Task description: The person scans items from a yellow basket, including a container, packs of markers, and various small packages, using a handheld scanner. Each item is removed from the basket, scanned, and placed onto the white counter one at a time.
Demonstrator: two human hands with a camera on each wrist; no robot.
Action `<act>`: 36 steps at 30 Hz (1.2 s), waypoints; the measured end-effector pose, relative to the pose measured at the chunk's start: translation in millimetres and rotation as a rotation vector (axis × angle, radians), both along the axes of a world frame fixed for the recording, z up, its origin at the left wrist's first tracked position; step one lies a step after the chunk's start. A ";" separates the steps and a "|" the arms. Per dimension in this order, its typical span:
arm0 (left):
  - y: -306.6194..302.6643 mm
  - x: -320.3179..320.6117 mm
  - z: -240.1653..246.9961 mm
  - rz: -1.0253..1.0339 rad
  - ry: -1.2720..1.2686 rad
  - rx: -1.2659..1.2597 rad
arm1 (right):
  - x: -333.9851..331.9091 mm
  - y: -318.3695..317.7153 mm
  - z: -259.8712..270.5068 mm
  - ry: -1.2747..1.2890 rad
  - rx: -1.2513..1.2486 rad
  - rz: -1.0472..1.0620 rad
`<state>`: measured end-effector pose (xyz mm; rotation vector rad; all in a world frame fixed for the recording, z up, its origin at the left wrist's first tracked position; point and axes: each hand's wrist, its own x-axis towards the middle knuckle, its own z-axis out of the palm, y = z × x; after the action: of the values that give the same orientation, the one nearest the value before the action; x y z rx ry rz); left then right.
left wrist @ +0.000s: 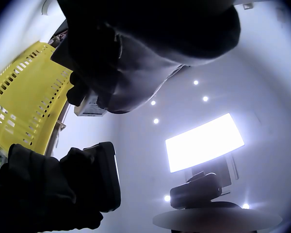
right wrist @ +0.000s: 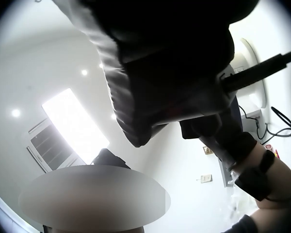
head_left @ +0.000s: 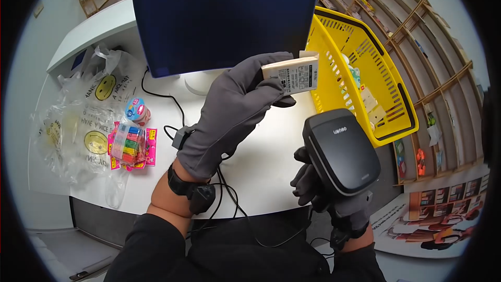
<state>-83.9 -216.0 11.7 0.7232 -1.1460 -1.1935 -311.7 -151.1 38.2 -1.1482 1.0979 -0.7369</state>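
My gloved left hand (head_left: 229,107) pinches a small flat cream box (head_left: 295,75) between thumb and fingers, in front of the monitor. Printed text and a barcode face up on the box. Lower and to the right, my gloved right hand (head_left: 315,190) grips a black handheld barcode scanner (head_left: 342,151), its rounded head tilted up towards the box. A gap separates scanner and box. In the left wrist view the box (left wrist: 91,107) shows partly beneath dark fingers, with the scanner (left wrist: 106,177) below it. The right wrist view has the scanner's cable (right wrist: 262,73) beside the glove.
A yellow shopping basket (head_left: 389,68) with several goods stands at the right. The monitor (head_left: 224,21) rises at the back of the white counter (head_left: 261,162). Plastic bags (head_left: 78,120), a lidded cup (head_left: 137,110) and a multicoloured pack (head_left: 130,145) lie left. Black cables (head_left: 229,193) cross the front.
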 end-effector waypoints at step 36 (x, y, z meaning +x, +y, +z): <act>150.1 157.0 23.5 0.893 -0.591 0.026 | -126.5 -6.1 -170.2 -0.172 -0.042 0.010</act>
<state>73.0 -66.0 35.1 1.4696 -1.0685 -0.2320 -438.2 -157.3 -132.0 -1.1035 0.9361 -0.8383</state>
